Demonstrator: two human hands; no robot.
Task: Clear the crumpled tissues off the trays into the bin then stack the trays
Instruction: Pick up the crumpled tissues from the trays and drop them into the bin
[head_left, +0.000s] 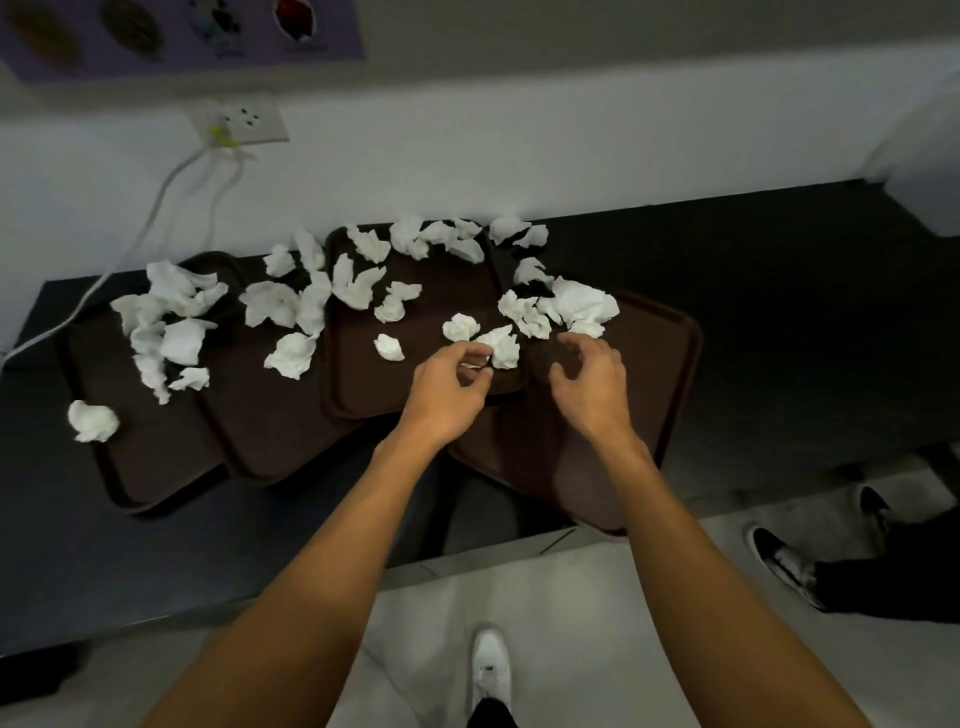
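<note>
Against the white wall (519, 130) stands a dark table (156, 561) with brown trays (156, 457) that overlap, and crumpled tissues (182, 338) lie all over them. The left hand (447, 387) pinches one tissue (503, 347) on the middle tray (363, 384), and the right hand (592, 382) hangs just beside with loosely bent fingers, holding nothing. No bin shows, so a light tissue may slip and fall on the floor (571, 623) while carried.

Crumpled tissues (291, 353) over perhaps four trays (156, 457)
</note>
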